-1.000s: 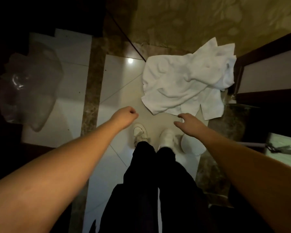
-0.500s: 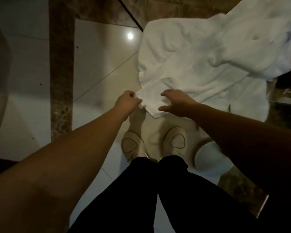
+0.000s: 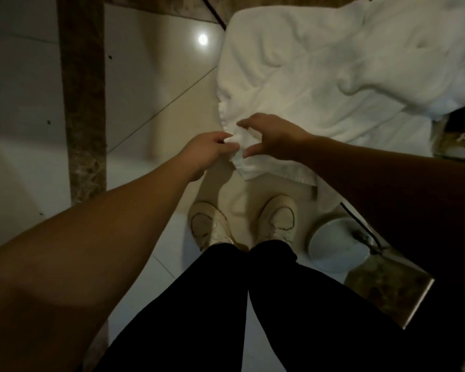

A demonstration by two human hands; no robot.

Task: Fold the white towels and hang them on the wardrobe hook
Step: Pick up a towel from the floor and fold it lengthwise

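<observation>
A heap of crumpled white towels (image 3: 320, 84) lies on the glossy tiled floor, filling the upper right of the head view. Its near corner points toward my feet. My left hand (image 3: 202, 154) pinches the tip of that corner, which is bunched and lifted a little off the floor. My right hand (image 3: 274, 135) arches over the same corner from the right, with thumb and fingers curled round the bunched cloth. No wardrobe hook is in view.
My two white shoes (image 3: 212, 226) stand just below the towel corner. A round white object (image 3: 336, 245) sits on the floor at my right foot. A brown marble strip (image 3: 83, 103) runs down the left. A thin dark cable (image 3: 212, 9) crosses the top.
I have bent closer to the floor and both hands have reached the towel's near corner. The left hand now pinches it, the right hand closes around it, and the corner has bunched up.
</observation>
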